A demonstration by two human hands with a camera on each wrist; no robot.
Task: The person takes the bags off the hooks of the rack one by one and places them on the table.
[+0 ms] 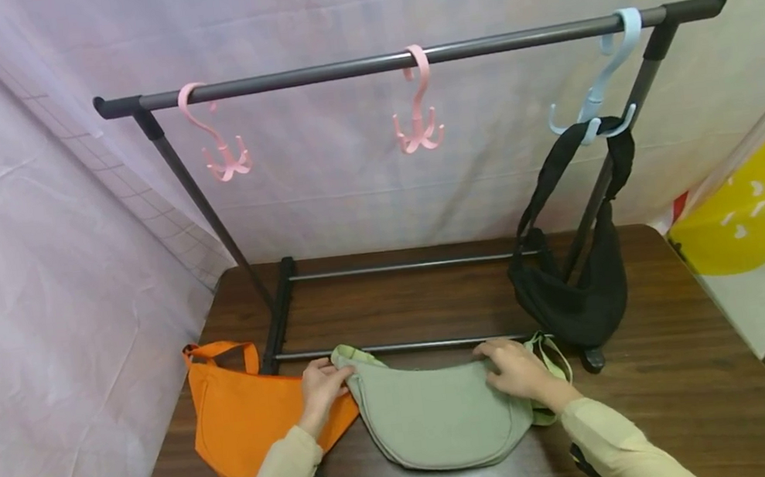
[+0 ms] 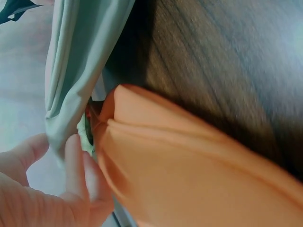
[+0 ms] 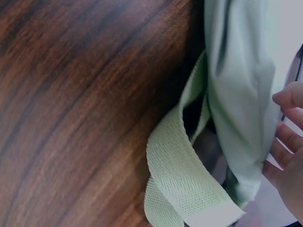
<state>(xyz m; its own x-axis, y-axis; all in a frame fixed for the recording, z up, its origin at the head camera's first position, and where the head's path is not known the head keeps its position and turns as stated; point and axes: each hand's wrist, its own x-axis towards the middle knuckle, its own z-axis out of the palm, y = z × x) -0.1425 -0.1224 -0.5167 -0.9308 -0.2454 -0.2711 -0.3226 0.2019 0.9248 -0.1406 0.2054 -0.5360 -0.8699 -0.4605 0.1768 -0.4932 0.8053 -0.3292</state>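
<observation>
A sage-green crescent shoulder bag (image 1: 443, 419) lies in front of me on the table. My left hand (image 1: 324, 391) pinches its left upper corner; in the left wrist view the thumb and index finger stand on either side of the fabric (image 2: 71, 109). On the upper right edge of the bag rests my right hand (image 1: 519, 372), its fingers loosely bent against the cloth in the right wrist view. A light green webbing strap (image 3: 180, 161) loops out from that end. Just left, an orange bag (image 1: 247, 416) lies partly behind my left forearm.
A dark metal rack (image 1: 309, 77) stands on the wooden table (image 1: 689, 362). Two pink hooks (image 1: 226, 162) (image 1: 420, 133) and a light blue hook (image 1: 595, 96) hang from its bar. A black bag (image 1: 571, 304) hangs by its strap from the blue hook.
</observation>
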